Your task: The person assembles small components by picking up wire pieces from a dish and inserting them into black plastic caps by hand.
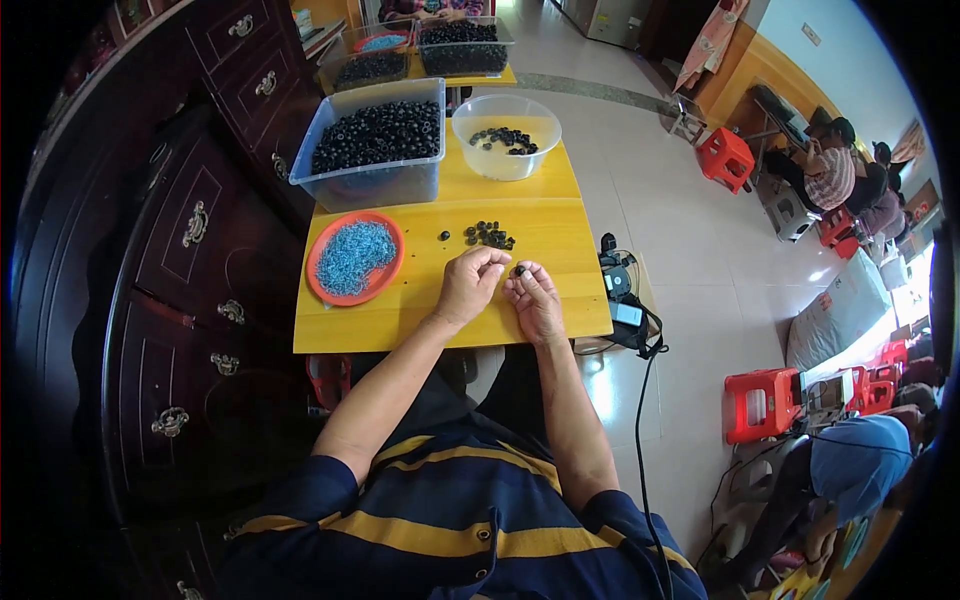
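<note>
My right hand (536,303) pinches a small black round piece (519,270) between thumb and fingers, above the near part of the yellow table (425,325). Close beside it, my left hand (468,287) has its thumb and fingertips pressed together; whatever they hold, if anything, is too small to make out. Just beyond both hands lies a loose little pile of similar black pieces (488,235), with one single piece (445,236) off to its left. On the left of the table an orange-red plate (314,282) carries a heap of thin light-blue bits (355,258).
A clear bin (370,184) full of black pieces and a round translucent tub (507,168) holding several stand farther back. Dark drawers (180,290) line the left. A cable (640,420) hangs right of the table. Red stools (760,405) and other people occupy the right.
</note>
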### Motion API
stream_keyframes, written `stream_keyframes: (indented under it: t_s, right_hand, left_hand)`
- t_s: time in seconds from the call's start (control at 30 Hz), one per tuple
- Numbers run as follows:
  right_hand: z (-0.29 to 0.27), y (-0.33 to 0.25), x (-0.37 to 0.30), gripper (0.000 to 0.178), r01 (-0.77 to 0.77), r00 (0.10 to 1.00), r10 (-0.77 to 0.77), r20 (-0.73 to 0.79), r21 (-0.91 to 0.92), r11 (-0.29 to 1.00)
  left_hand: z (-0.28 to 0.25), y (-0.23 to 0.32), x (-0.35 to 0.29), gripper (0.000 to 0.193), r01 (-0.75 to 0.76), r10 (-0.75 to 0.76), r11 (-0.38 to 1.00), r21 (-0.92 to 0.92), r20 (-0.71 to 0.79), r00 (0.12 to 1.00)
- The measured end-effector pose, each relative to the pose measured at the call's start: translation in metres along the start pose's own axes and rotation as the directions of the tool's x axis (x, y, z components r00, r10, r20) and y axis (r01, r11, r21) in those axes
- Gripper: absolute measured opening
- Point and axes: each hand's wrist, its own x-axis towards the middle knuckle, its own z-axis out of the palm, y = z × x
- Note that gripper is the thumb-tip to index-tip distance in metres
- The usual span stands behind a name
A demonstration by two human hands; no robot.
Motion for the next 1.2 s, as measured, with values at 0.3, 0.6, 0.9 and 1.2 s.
stream_keyframes:
  t_s: [0.3, 0.6, 0.9, 1.2]
  right_hand:
    - [0.000, 0.002, 0.002, 0.012, 0.028, 1.000, -0.028, -0.008, -0.017, 0.999]
    - [0.006, -0.003, 0.002, 0.011, -0.066, 0.997, 0.070, 0.035, -0.112, 0.991]
    - [-0.002, -0.008, 0.005, 0.010, -0.104, 0.987, 0.109, 0.116, -0.050, 0.993]
    - [-0.003, -0.014, 0.008, 0.022, -0.128, 0.992, 0.129, 0.004, 0.179, 0.975]
  left_hand:
    - [0.002, 0.006, 0.004, 0.009, 0.052, -0.058, 0.997, 0.065, 0.095, 0.994]
    - [-0.027, -0.003, 0.023, 0.007, 0.182, -0.191, 0.981, 0.061, 0.386, 0.902]
    - [-0.024, -0.011, 0.038, 0.009, 0.389, -0.170, 0.884, -0.259, 0.596, 0.785]
    - [-0.001, -0.032, 0.064, 0.014, -0.259, 0.066, 0.808, 0.529, 0.356, 0.932]
